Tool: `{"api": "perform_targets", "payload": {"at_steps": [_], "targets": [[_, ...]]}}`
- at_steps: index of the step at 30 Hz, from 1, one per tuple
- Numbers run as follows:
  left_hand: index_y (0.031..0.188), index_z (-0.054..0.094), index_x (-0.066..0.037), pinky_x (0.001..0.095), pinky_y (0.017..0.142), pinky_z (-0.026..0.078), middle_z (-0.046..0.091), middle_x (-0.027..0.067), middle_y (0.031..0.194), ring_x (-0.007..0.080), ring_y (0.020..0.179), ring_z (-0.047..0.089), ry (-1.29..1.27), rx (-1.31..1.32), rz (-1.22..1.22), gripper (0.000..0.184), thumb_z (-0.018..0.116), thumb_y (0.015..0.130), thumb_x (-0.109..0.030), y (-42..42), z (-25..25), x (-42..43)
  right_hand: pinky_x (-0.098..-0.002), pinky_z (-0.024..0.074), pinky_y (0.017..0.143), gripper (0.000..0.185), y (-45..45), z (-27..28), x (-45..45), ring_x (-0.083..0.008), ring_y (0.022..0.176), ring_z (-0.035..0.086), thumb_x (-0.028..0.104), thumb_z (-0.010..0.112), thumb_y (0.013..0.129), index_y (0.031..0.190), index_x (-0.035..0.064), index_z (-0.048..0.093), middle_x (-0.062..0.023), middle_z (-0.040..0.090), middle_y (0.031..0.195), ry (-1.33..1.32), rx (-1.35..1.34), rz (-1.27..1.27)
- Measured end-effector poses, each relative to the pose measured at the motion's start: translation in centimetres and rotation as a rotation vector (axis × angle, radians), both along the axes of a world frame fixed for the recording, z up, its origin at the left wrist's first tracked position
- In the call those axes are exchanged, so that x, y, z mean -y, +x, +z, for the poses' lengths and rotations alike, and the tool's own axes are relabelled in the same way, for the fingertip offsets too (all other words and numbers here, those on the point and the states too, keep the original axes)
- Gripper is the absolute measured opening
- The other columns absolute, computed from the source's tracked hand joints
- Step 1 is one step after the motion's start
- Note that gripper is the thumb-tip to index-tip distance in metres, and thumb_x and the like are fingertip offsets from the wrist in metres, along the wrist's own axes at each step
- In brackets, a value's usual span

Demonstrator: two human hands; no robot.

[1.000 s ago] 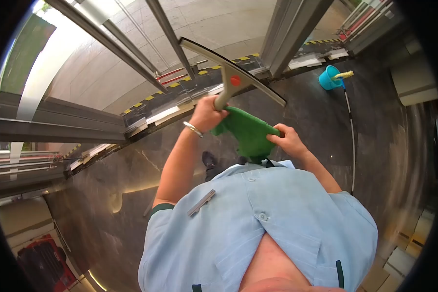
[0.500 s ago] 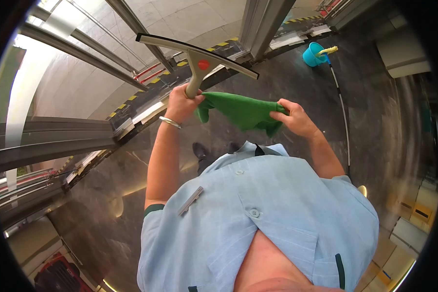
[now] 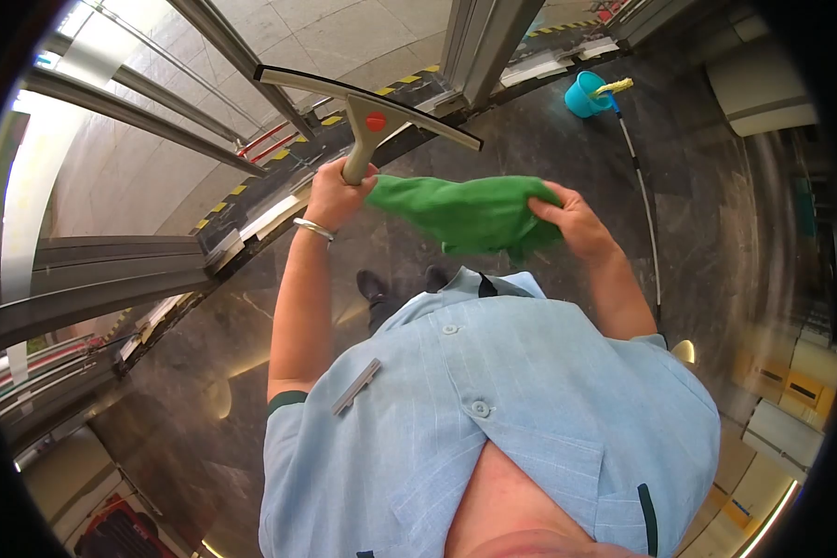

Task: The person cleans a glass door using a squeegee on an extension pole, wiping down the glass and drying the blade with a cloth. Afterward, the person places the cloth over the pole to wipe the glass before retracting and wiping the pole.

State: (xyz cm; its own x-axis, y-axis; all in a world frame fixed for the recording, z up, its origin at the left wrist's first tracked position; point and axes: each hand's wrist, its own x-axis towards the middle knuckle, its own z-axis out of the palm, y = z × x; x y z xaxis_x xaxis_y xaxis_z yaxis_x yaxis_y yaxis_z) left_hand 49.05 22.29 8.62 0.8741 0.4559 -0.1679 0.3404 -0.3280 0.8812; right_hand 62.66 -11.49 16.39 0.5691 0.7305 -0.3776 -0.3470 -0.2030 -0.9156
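Note:
My left hand (image 3: 336,197) is closed round the handle of a squeegee (image 3: 366,132). Its head points up and away, with the wide dark-edged blade tilted down to the right and a red round mark on its neck. A green cloth (image 3: 456,212) stretches between my hands, its left end at my left fingers; whether they pinch it I cannot tell exactly. My right hand (image 3: 578,223) grips the right end of the cloth, thumb on top, with part of it bunched and hanging below.
A turquoise bucket (image 3: 586,95) stands on the dark floor at upper right. A long pole (image 3: 644,191) with a yellowish fluffy head leans on it. Metal-framed glass panels (image 3: 93,251) run along the left, with yellow-black striped tape (image 3: 221,206) beyond.
The cloth has spread wider and flatter between my hands, and my right fingers have shifted their grip on it. Squeegee and left hand appear slightly further left as the view moved.

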Motion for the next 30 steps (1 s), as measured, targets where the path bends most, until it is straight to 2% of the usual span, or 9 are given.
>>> {"api": "perform_targets", "payload": {"at_steps": [4,9,11,13,15,17,21,27,30], "targets": [[0.086,0.066,-0.004,0.0231,0.05,0.046,0.061,0.0017,0.065,0.0076,0.053,0.056,-0.21,0.038,-0.006,0.02,0.077,0.077,-0.017,0.0,2.0,0.0,-0.0245,0.0501,0.075,0.029,2.7,-0.1,1.8,-0.0088,0.087,0.061,0.02,0.06,0.093,0.116,0.0022,0.061,-0.0028,0.065,0.1,0.065,0.041,-0.255],[0.079,0.063,-0.003,0.0228,0.046,0.043,0.056,0.0001,0.06,0.0073,0.05,0.055,-0.353,0.169,-0.014,0.024,0.076,0.081,-0.023,0.8,-0.5,-0.2,-0.0247,0.0504,0.068,0.036,6.7,2.9,3.0,-0.0089,0.08,0.061,0.03,0.064,0.091,0.112,0.0013,0.061,-0.0028,0.064,0.096,-0.161,0.102,-0.414],[0.078,0.063,-0.002,0.0234,0.045,0.042,0.055,0.0006,0.058,0.0085,0.049,0.055,-0.465,0.069,-0.182,0.029,0.073,0.083,-0.029,1.0,-1.2,-0.2,-0.0242,0.05,0.067,0.036,7.4,5.8,2.9,-0.0094,0.08,0.061,0.028,0.064,0.091,0.112,-0.0003,0.06,-0.0029,0.063,0.093,-0.129,0.066,-0.358],[0.077,0.063,-0.001,0.0245,0.044,0.042,0.054,0.0006,0.057,0.0096,0.047,0.053,-0.542,0.057,-0.246,0.035,0.069,0.085,-0.035,0.9,-1.2,0.7,-0.0246,0.0496,0.066,0.035,9.4,7.4,3.1,-0.0098,0.079,0.061,0.022,0.063,0.089,0.115,-0.0013,0.058,-0.0032,0.063,0.091,-0.109,0.257,-0.021],[0.076,0.063,-0.001,0.0251,0.042,0.04,0.052,0.0005,0.056,0.0102,0.046,0.051,-0.797,-0.045,-0.349,0.036,0.067,0.086,-0.036,1.0,-1.2,2.1,-0.0246,0.0489,0.068,0.034,10.3,9.0,1.7,-0.0091,0.081,0.06,0.017,0.062,0.087,0.115,-0.0017,0.059,-0.004,0.063,0.091,-0.181,0.322,-0.042],[0.077,0.063,-0.001,0.0258,0.041,0.038,0.051,0.0013,0.056,0.0106,0.045,0.049,-0.844,-0.1,-0.379,0.037,0.067,0.085,-0.037,1.1,-1.9,3.8,-0.0245,0.0485,0.072,0.034,11.0,10.1,-0.2,-0.0091,0.085,0.06,0.018,0.063,0.087,0.114,-0.002,0.061,-0.0052,0.065,0.094,-0.205,0.49,-0.183],[0.079,0.062,0.001,0.0245,0.041,0.037,0.049,0.0002,0.058,0.0088,0.048,0.046,-0.95,-0.122,-0.495,0.034,0.063,0.087,-0.032,0.4,-1.8,7.0,-0.025,0.0479,0.078,0.031,11.7,12.2,-3.8,-0.0101,0.089,0.06,0.024,0.059,0.092,0.114,0.0019,0.064,-0.0027,0.067,0.098,-0.251,0.803,-0.101],[0.079,0.062,0.001,0.0237,0.04,0.036,0.048,0.0003,0.056,0.0084,0.048,0.045,-0.89,-0.105,-0.476,0.038,0.066,0.087,-0.036,0.2,-1.4,7.4,-0.027,0.0485,0.076,0.031,7.0,13.2,-6.9,-0.0127,0.086,0.063,0.027,0.059,0.093,0.112,0.0028,0.062,-0.0067,0.068,0.094,-0.232,0.928,0.168],[0.079,0.063,0.0,0.0247,0.039,0.037,0.049,0.001,0.056,0.0094,0.047,0.047,-0.799,-0.092,-0.418,0.037,0.067,0.086,-0.036,0.2,-0.9,6.7,-0.0301,0.0493,0.072,0.024,4.2,13.2,-6.5,-0.0192,0.079,0.064,0.021,0.061,0.091,0.107,0.0029,0.063,-0.0113,0.067,0.09,-0.174,1.237,0.502]]}}
